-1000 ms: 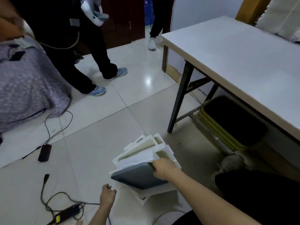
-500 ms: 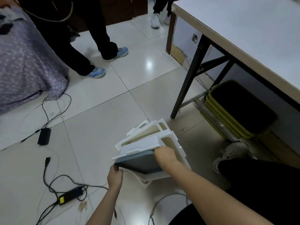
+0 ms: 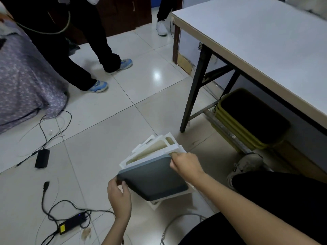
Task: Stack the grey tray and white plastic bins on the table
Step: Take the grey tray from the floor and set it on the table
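I see both hands gripping one loose bundle low in the middle of the frame, above the tiled floor (image 3: 99,147). My left hand (image 3: 118,196) pinches the lower left corner of the grey tray (image 3: 152,179), fingers curled over its rim. My right hand (image 3: 187,166) is closed on the tray's upper right corner, and seems to take in the edge of the white bins (image 3: 155,146) fanned out behind it. The desk (image 3: 265,43) fills the upper right, well apart from the bundle.

The risk, as I judge it, is the fan. The bins are not squared up; they sit skewed at different angles, so lifting them towards the desk could let one slide out and drop. The grip is at two corners only, which gives little hold on smooth plastic. Loose cables (image 3: 53,209) lie on the floor at lower left, close to where I crouch, and could catch a foot on rising.

The tray is a flat, matte, dark grey slab with rounded corners. The bins are hard white plastic with wide flat rims and shallow cream-toned wells.
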A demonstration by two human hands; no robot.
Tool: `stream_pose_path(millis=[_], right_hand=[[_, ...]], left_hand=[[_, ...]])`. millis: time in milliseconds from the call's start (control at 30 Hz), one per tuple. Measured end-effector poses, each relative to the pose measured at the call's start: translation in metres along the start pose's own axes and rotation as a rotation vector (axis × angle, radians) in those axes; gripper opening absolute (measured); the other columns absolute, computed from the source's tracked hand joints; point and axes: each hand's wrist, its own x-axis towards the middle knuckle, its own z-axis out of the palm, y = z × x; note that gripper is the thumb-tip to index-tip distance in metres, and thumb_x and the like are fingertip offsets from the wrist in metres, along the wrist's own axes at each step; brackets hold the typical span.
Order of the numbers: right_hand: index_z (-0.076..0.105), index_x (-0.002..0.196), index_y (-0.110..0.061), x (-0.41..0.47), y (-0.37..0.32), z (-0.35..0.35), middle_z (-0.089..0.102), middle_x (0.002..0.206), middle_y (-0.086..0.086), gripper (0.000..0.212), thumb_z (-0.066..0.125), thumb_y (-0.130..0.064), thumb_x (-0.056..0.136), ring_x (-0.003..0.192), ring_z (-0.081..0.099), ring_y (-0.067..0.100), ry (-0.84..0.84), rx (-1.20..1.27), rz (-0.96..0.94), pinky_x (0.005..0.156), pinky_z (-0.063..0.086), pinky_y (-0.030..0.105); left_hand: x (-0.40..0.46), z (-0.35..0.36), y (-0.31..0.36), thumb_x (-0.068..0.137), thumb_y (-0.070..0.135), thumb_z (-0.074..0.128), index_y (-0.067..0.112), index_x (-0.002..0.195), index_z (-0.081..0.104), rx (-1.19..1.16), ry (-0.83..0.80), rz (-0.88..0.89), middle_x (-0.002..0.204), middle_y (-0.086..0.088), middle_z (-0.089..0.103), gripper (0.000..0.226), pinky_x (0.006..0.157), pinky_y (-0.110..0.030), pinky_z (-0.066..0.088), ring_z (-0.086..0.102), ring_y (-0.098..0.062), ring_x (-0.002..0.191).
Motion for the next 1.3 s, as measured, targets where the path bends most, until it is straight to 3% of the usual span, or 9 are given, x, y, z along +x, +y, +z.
stream_pose_path(millis=[133,233,400,567,700,867,1067,1200,1300], right_hand=[[0.064,0.078,-0.013,0.012,0.012,-0.027,0.063,0.063,0.002,0.036,0.034,-0.029,0.089,0.05,0.061,0.022,0.264,0.087,0.039,0.049,0.053,0.035],[0.06,0.074,-0.011,0.023,0.023,-0.061,0.06,0.061,0.004,0.043,0.026,-0.034,0.089,0.052,0.059,0.025,0.35,0.15,0.087,0.05,0.05,0.035],[0.057,0.075,-0.012,0.04,0.052,-0.137,0.056,0.062,0.001,0.035,0.038,-0.029,0.098,0.055,0.055,0.019,0.547,0.223,0.151,0.047,0.032,0.026],[0.059,0.087,-0.015,0.048,0.084,-0.214,0.058,0.073,-0.005,0.03,0.039,-0.031,0.101,0.065,0.055,0.014,0.732,0.39,0.239,0.053,0.041,0.031],[0.052,0.113,-0.015,0.04,0.106,-0.255,0.062,0.078,0.001,0.025,0.034,-0.027,0.1,0.067,0.058,0.02,0.755,0.46,0.238,0.06,0.05,0.04],[0.041,0.135,-0.012,0.012,0.144,-0.307,0.066,0.098,0.012,0.036,0.032,-0.02,0.101,0.082,0.06,0.03,0.864,0.476,0.325,0.073,0.051,0.041],[0.055,0.107,-0.003,-0.05,0.216,-0.386,0.06,0.088,0.013,0.022,0.038,-0.013,0.096,0.08,0.054,0.032,1.029,0.496,0.584,0.069,0.042,0.037],[0.064,0.105,-0.007,-0.117,0.267,-0.42,0.06,0.085,0.004,0.023,0.048,-0.011,0.089,0.079,0.051,0.023,1.088,0.498,0.785,0.067,0.034,0.028],[0.067,0.087,-0.003,-0.175,0.309,-0.428,0.062,0.078,0.011,0.019,0.05,-0.009,0.081,0.075,0.053,0.028,1.078,0.607,0.949,0.063,0.038,0.033]], left_hand=[[0.012,0.003,0.033,0.095,0.008,0.051,0.011,0.1,0.056,-0.042,0.0,0.115,0.097,-0.004,0.056,0.008,0.074,-0.038,0.045,0.051,-0.024,0.086],[0.022,0.01,0.061,0.097,0.015,0.049,0.013,0.092,0.053,-0.083,-0.034,0.132,0.085,-0.007,0.059,0.007,0.065,-0.039,0.044,0.052,-0.027,0.075],[0.046,0.016,0.147,0.099,0.016,0.045,0.007,0.076,0.042,-0.12,-0.071,0.28,0.063,-0.004,0.047,0.025,0.054,-0.034,0.031,0.041,-0.019,0.057],[0.069,0.019,0.261,0.1,0.017,0.042,0.002,0.078,0.042,-0.273,-0.04,0.401,0.068,-0.005,0.045,0.027,0.058,-0.032,0.027,0.034,-0.013,0.058],[0.073,0.022,0.343,0.101,0.019,0.039,0.0,0.087,0.05,-0.386,-0.106,0.492,0.081,-0.008,0.054,0.025,0.065,-0.028,0.032,0.043,-0.012,0.073],[0.075,0.044,0.455,0.094,0.033,0.039,0.008,0.098,0.062,-0.397,-0.302,0.505,0.101,-0.013,0.067,0.034,0.087,-0.044,0.049,0.062,-0.026,0.095],[0.016,0.08,0.588,0.09,0.031,0.044,0.006,0.092,0.059,-0.305,-0.519,0.645,0.098,-0.017,0.067,0.029,0.086,-0.048,0.05,0.063,-0.036,0.096],[-0.054,0.112,0.642,0.089,0.022,0.048,0.017,0.081,0.051,-0.241,-0.653,0.703,0.091,-0.009,0.063,0.01,0.076,-0.036,0.048,0.058,-0.029,0.086],[-0.115,0.143,0.673,0.09,0.016,0.048,0.011,0.089,0.054,-0.217,-0.843,0.69,0.088,-0.008,0.059,0.007,0.066,-0.032,0.049,0.057,-0.027,0.086]])
